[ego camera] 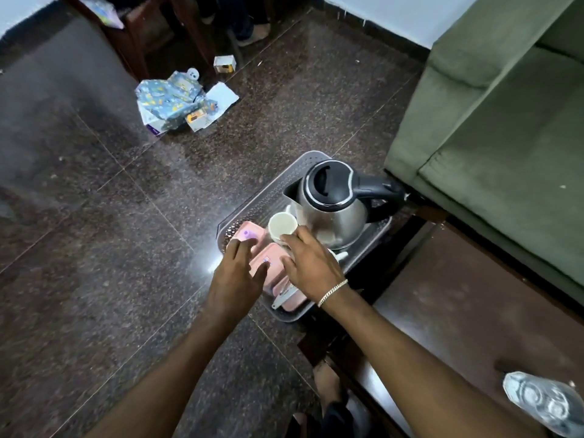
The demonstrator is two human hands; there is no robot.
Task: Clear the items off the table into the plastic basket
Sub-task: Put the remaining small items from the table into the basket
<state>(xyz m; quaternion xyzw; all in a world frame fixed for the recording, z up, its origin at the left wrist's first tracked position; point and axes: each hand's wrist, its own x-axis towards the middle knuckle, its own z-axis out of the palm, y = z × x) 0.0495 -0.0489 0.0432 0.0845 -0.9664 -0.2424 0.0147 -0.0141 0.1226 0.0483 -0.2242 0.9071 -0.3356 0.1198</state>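
Our left hand (235, 273) hovers flat over the near-left part of the basket (252, 200), fingers spread and gripping nothing, its fingertips over a pink case (252, 235) and the edge of a second pink item (268, 263). Our right hand (311, 263), bracelet at the wrist, is likewise loose and empty, fingers fanned over the pink item, with the index tip just beside the rim of the cup (282, 226). We judge both hands are settling or nudging the contents so they lie snug, since neither closes on anything. A thin white piece (284, 298) pokes out under the right wrist; we cannot tell what it is. Further out, the kettle (335, 203) stands upright in the far-right part of the basket, probably set there because it is the bulkiest thing, with the cup tilted against its side and the flat pink things filling the room left beside it. The basket sits on the floor (94, 248) against the table's corner, within easy reach. To our right the table (458, 311) is mostly bare, but a bottle (546, 403) lies on its near end, well apart from the basket, so the clearing looks nearly but not wholly done. The green sofa (505, 137) stands behind the table.
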